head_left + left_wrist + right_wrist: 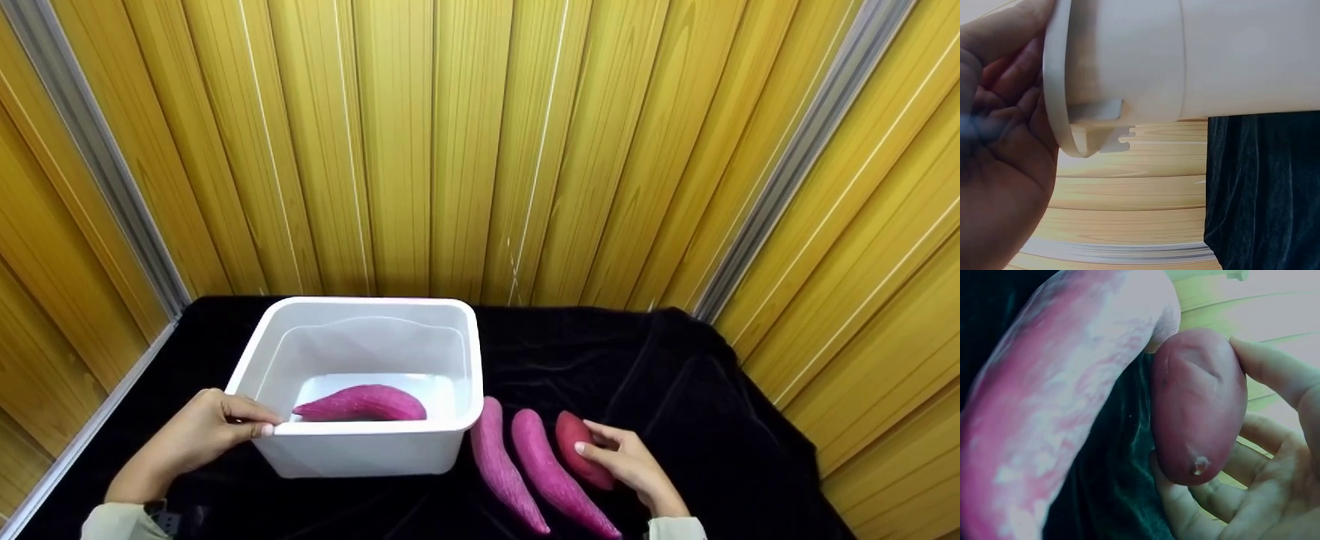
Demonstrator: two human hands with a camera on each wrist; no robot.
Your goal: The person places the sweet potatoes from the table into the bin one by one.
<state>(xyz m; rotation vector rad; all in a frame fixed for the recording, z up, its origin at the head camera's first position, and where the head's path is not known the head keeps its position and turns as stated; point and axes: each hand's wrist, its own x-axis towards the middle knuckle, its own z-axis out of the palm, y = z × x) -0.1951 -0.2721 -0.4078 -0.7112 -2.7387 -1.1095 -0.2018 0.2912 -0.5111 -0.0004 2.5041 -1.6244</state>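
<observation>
My left hand [199, 436] pinches the near left corner of the rim of a white plastic bin [367, 453]; in the left wrist view the thumb and fingers are around that rim. Inside the bin lies a long, curved magenta vegetable [369, 403], eggplant-like in form. My right hand [632, 466] holds a smooth red sweet potato [576, 442] between thumb and fingers, right of the bin. In the right wrist view, the fingers curl about the sweet potato [1199, 410] and a small pale spot shows on its end.
Two more magenta vegetables lie side by side between the bin and my right hand, a left one [501, 463] by the bin's wall and a right one [553, 469] by the sweet potato. Black cloth [585, 352] covers the table. Yellow wood-patterned panels [465, 150] enclose the back and sides.
</observation>
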